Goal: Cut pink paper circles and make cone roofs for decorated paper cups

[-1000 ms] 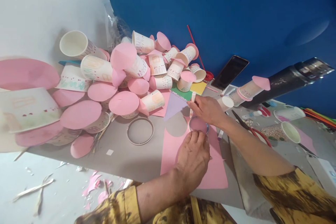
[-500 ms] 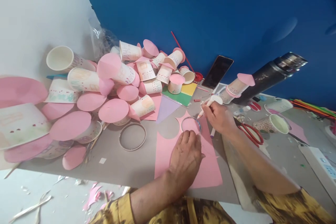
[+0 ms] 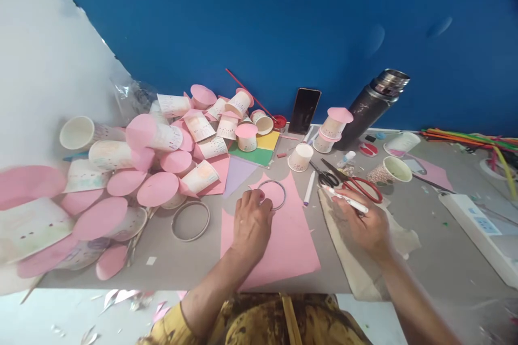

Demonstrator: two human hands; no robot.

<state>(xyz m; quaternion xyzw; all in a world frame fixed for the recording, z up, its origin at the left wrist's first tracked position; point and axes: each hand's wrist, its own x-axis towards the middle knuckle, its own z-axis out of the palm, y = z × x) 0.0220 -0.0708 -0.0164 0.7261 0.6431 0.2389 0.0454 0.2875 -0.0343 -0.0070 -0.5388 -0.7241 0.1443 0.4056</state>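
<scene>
A grey ring-shaped bangle (image 3: 285, 195) lies flat near the top of a pink paper sheet (image 3: 289, 250). My left hand (image 3: 254, 222) has its fingers closed on the bangle's left edge. Farther right, my right hand (image 3: 369, 226) grips a white marker (image 3: 356, 204), held slantwise above a beige cloth (image 3: 343, 250), with its tip pointing left. Red-handled scissors (image 3: 374, 192) and black-handled scissors (image 3: 328, 179) lie just beyond that hand. Between the two hands, farther back, rests a white pen with a purple end (image 3: 309, 187). The sheet has curved cutouts along its upper edge.
Paper cups with pink discs (image 3: 157, 190) are heaped on the left. A second bangle (image 3: 209, 219) lies before them. At the back stand a phone (image 3: 305, 110), a dark flask (image 3: 364, 110) and a white cup (image 3: 300, 157). A power strip (image 3: 473, 232) is at right.
My right hand has drawn away to the right from the bangle with the marker. My left hand now holds the bangle's left side rather than its near edge. The view has shifted.
</scene>
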